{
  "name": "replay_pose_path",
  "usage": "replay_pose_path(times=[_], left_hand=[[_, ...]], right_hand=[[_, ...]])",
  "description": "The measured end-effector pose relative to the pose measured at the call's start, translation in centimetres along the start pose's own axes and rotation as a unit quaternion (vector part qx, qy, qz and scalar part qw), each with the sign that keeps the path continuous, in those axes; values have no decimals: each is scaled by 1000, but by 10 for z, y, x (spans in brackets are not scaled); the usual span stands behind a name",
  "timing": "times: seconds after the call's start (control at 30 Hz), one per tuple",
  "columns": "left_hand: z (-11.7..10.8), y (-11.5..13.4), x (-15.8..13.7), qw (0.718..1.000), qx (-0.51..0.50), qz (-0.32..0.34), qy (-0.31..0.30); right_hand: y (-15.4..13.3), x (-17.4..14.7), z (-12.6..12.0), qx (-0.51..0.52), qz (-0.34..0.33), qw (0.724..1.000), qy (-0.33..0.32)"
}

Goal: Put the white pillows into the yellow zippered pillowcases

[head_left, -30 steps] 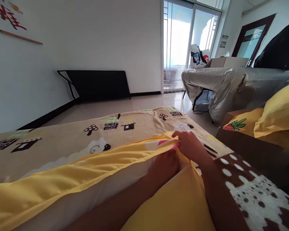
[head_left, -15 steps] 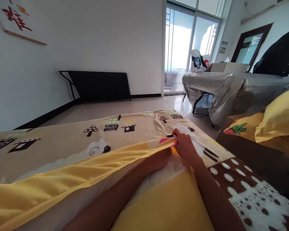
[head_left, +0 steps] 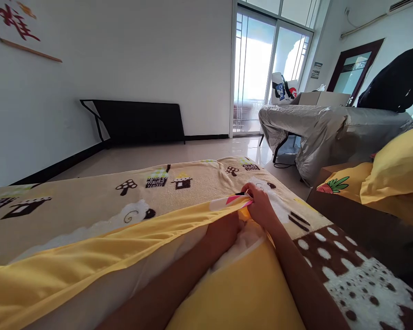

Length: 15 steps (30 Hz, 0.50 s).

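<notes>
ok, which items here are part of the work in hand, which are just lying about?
In hand:
right hand pinching yellow fabric cover
left hand inside it
white inner filling

Lying about:
patterned beige fleece blanket
silver-covered table
yellow pillow

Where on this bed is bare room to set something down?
Free: the patterned blanket left of the right hand, beyond the yellow cover. Crowded: the corner where both hands work; the left hand is tucked under the cover.
</notes>
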<state>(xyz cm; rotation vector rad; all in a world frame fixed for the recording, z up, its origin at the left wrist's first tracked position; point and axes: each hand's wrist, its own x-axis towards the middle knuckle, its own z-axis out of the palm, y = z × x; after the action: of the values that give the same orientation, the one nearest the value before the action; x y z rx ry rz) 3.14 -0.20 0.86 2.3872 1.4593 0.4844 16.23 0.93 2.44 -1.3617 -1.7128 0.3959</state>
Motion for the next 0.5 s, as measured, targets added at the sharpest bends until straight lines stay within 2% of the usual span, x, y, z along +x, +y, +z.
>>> replay_pose_path(times=[0.1,0.27,0.37,0.43,0.5], left_hand=[[1,4,-7,998,53,17,-21],[1,1,-6,981,131,146,-3],[3,-6,-2,967,106,225,-56],[3,-10,0,968,71,225,-90],[3,-12,-1,976,32,191,-102]], right_hand=[[-2,-1,-2,-1,-5,1000,3],[-5,-3,-3,-8,0,1000,12],[-6,-3,-5,-25,7,1000,13],[-6,-3,-8,-30,0,999,-13],[-7,-3,-12,-19,-16,998,-49]])
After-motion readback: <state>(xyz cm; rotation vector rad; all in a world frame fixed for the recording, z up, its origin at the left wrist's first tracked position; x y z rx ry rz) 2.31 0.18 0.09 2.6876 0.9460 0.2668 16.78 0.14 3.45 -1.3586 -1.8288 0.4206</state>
